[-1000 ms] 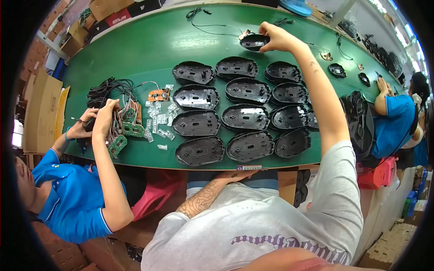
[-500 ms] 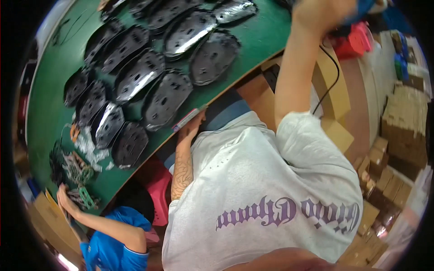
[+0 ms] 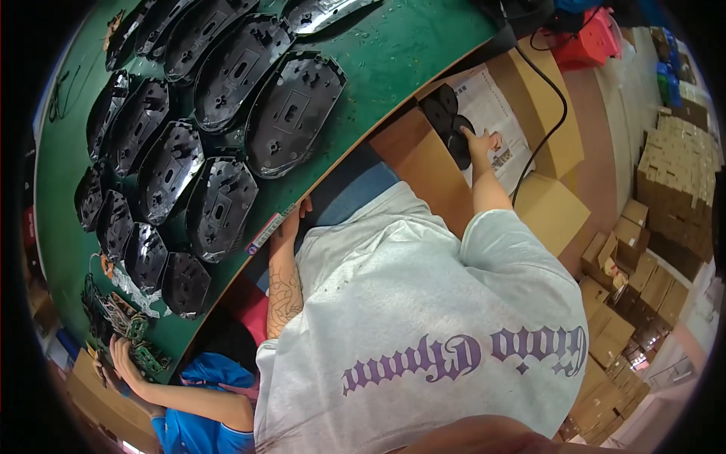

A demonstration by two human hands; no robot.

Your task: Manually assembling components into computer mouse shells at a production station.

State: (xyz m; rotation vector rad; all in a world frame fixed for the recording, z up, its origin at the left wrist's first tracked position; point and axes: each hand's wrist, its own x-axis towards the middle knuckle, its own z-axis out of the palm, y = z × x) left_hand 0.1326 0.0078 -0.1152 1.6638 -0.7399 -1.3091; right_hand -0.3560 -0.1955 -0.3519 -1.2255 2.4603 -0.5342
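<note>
The right hand [image 3: 482,141] reaches down beside the table into an open cardboard box [image 3: 412,147] and rests on a stack of black plastic shells [image 3: 448,125]; the fingers lie against the topmost shell, but whether they are spread or pinching it cannot be told from this view. The box stands below the table's near edge, to the right of the person's torso, with a printed paper sheet [image 3: 491,106] lying just beside the shells. The left hand [image 3: 291,225] is at the near edge of the green table [image 3: 393,53], fingers curled loosely against the edge next to a small label strip [image 3: 266,229]; it holds nothing visible. On the table, rows of black plastic shells [image 3: 219,129] lie open side up, close together. At the far left end, a neighbouring person in a blue shirt [image 3: 200,435] has a hand [image 3: 125,359] on a pile of green circuit boards [image 3: 128,329]. Stacked cardboard cartons [image 3: 643,257] stand on the floor to the right.
</note>
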